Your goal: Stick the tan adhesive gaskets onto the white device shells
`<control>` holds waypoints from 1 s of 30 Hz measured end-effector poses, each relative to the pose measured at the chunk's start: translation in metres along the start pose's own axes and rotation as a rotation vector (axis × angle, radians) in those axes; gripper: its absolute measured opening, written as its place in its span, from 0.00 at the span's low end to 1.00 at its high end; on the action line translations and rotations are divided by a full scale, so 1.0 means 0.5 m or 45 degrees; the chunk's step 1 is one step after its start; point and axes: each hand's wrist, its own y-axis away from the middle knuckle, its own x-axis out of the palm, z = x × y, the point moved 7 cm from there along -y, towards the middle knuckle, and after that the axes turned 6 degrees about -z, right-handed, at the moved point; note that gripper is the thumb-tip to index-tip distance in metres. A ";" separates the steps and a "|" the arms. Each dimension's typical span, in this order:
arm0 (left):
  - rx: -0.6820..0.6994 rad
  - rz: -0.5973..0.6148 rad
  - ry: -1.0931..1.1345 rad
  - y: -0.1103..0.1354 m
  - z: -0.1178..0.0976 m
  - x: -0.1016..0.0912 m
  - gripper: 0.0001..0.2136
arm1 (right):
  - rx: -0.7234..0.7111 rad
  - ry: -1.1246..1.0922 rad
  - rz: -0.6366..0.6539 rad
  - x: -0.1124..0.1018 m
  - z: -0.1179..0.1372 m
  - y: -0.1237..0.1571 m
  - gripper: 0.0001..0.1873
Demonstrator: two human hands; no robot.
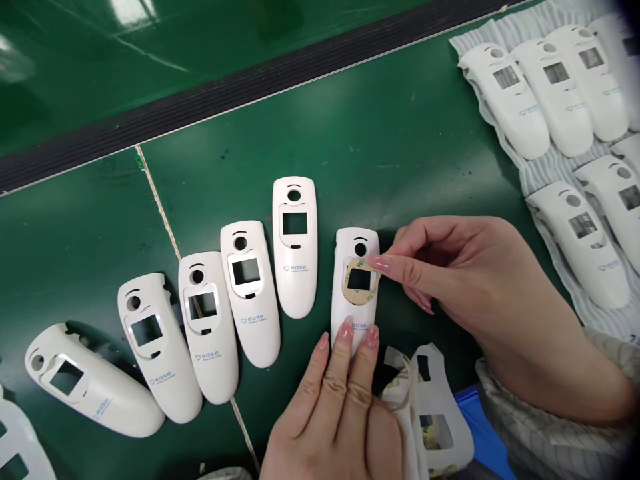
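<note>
A white plastic housing shell (pixel 341 313) marked "ease" lies face up on the green table, with a round hole and a window recess. My left hand (pixel 335 407) rests on its lower part, fingers stretched out and pressing it flat. Over the recess sits a tan oval adhesive sticker (pixel 356 297) with a rectangular cut-out. My right hand (pixel 445 267) pinches this sticker's upper right edge between thumb and index finger. Whether the sticker is fully in contact with the shell, I cannot tell.
Several similar white shells (pixel 295 287) lie fanned out to the left. At the right, more shells (pixel 575 120) with filled windows rest on a striped cloth (pixel 535 170). White backing sheets (pixel 457 407) lie beside my left hand, near a blue object (pixel 483 427). A dark strip (pixel 220 100) runs along the back.
</note>
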 end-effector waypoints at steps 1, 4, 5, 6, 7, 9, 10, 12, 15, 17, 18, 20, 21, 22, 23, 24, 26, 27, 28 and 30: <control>0.002 -0.004 -0.002 0.000 0.001 0.000 0.09 | -0.001 -0.002 0.011 0.001 -0.001 -0.001 0.17; 0.046 -0.003 -0.034 -0.002 0.001 0.000 0.09 | -0.006 -0.016 0.038 0.002 -0.005 -0.003 0.17; 0.064 -0.005 -0.049 -0.002 0.000 0.001 0.10 | -0.011 -0.024 0.039 0.002 -0.006 -0.004 0.17; 0.075 -0.006 -0.060 -0.003 0.000 0.001 0.10 | -0.017 -0.032 0.038 0.001 -0.006 -0.005 0.17; 0.079 -0.010 -0.065 -0.003 0.000 0.001 0.10 | -0.027 -0.042 0.039 0.002 -0.006 -0.006 0.16; 0.072 -0.024 -0.065 -0.004 0.000 0.000 0.10 | -0.041 -0.043 0.034 0.002 -0.005 -0.007 0.16; 0.060 -0.034 -0.060 -0.004 0.000 -0.001 0.11 | -0.040 -0.036 0.029 0.002 -0.005 -0.007 0.16; 0.026 -0.057 -0.037 -0.004 0.001 -0.002 0.11 | -0.029 -0.024 0.031 0.003 -0.005 -0.007 0.16; -0.026 -0.074 0.002 -0.002 0.002 -0.001 0.11 | -0.010 -0.010 0.017 0.003 -0.002 -0.003 0.16; -0.035 -0.074 0.005 0.000 0.002 0.000 0.11 | -0.005 -0.015 -0.009 0.000 0.000 -0.001 0.16; -0.031 -0.072 0.000 0.000 0.002 0.001 0.11 | 0.001 -0.021 -0.016 0.000 0.001 0.001 0.16; -0.021 -0.071 -0.009 0.002 0.002 0.002 0.11 | 0.011 -0.034 -0.009 0.000 0.000 0.002 0.15; -0.019 -0.073 -0.011 0.002 0.002 0.002 0.11 | 0.015 -0.037 0.001 0.001 -0.001 0.002 0.16; -0.018 -0.078 -0.011 0.002 0.002 0.002 0.12 | 0.013 -0.039 0.002 0.001 -0.001 0.001 0.16; -0.022 -0.084 -0.013 0.002 0.003 0.001 0.12 | 0.010 -0.039 0.001 0.000 -0.002 0.001 0.16; -0.024 -0.089 -0.017 0.002 0.003 0.001 0.12 | 0.005 -0.040 0.004 0.000 -0.001 0.000 0.16; -0.019 -0.092 -0.031 0.001 0.003 0.001 0.12 | -0.008 -0.055 0.010 0.001 0.000 0.000 0.15; -0.013 -0.090 -0.039 0.001 0.003 0.001 0.12 | -0.012 -0.062 0.010 0.001 0.001 0.000 0.15; -0.007 -0.089 -0.045 0.000 0.002 0.000 0.12 | -0.016 -0.068 0.007 0.001 0.002 0.001 0.14; 0.003 -0.080 -0.047 0.000 0.001 0.000 0.12 | -0.015 -0.067 -0.008 0.000 0.004 0.001 0.14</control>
